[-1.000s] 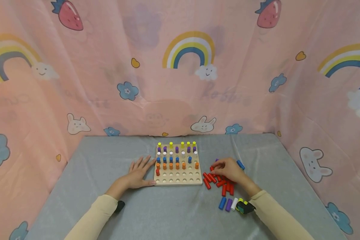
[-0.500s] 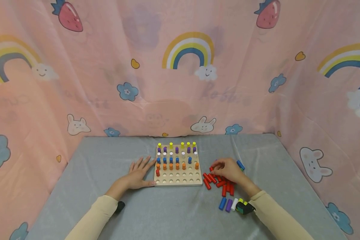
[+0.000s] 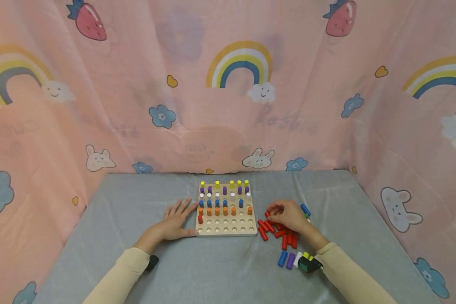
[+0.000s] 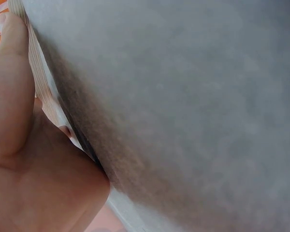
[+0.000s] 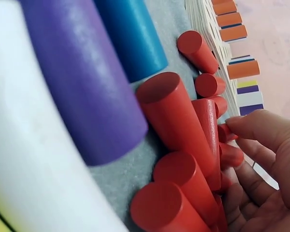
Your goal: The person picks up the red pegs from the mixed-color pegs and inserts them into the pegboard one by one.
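A wooden pegboard (image 3: 226,232) lies on the table with rows of yellow, purple, white, blue and orange pegs standing in it. One red peg (image 3: 200,219) stands at the left of the row in front of the orange ones. My left hand (image 3: 175,221) rests by the board's left side, fingers spread, thumb and fingertips at its edge. To the right of the board, my right hand (image 3: 290,215) is over a pile of red pegs (image 3: 267,226). Its thumb and fingers pinch a red peg (image 5: 225,132) in the right wrist view; the curled fingers partly hide it.
In front of the red pile lie a blue peg (image 3: 282,258), a purple peg (image 3: 290,261), a white peg (image 3: 297,259) and yellow ones by the right wrist. Another blue peg (image 3: 305,209) lies behind the right hand. A pink printed curtain (image 3: 228,126) hangs behind the table.
The left hand stays on the board. My right hand has barely moved over the red pegs; a purple peg tip seen behind its fingers is now hidden.
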Demonstrator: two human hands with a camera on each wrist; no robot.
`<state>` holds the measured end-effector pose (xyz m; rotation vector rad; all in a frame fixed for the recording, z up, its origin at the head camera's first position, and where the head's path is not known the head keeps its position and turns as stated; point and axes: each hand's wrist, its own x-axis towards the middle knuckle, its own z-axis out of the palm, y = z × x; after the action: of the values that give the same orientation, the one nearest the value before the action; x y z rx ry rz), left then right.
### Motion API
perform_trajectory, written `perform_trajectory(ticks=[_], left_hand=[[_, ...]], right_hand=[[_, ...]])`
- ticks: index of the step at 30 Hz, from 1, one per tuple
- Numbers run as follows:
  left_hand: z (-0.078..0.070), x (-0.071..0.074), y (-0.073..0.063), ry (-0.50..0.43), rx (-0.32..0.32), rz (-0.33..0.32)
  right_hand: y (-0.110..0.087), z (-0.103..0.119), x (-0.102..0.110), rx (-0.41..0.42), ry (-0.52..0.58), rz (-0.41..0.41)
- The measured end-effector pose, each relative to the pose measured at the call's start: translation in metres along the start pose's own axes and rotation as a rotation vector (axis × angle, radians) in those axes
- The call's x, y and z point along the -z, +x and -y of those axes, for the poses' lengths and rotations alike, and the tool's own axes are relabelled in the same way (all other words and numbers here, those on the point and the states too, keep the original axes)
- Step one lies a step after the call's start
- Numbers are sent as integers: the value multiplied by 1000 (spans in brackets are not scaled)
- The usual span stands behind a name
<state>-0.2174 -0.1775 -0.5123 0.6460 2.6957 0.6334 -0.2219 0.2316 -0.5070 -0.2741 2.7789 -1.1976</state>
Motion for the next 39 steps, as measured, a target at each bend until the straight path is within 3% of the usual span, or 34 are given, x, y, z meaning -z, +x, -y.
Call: perform_trajectory(ticks=[12, 23, 31, 39], left_hand=[[7, -6, 3, -3, 2, -8], [-2, 1, -2, 14, 6, 4], [-3, 2, -1, 18, 21, 10], [3, -1, 0, -25, -6, -5]], right_hand=[[-1, 3, 1, -7, 60, 4], [2, 11, 4, -14, 89, 8], [8, 23, 5, -16, 113, 0], [8, 45, 5, 24, 106, 5]])
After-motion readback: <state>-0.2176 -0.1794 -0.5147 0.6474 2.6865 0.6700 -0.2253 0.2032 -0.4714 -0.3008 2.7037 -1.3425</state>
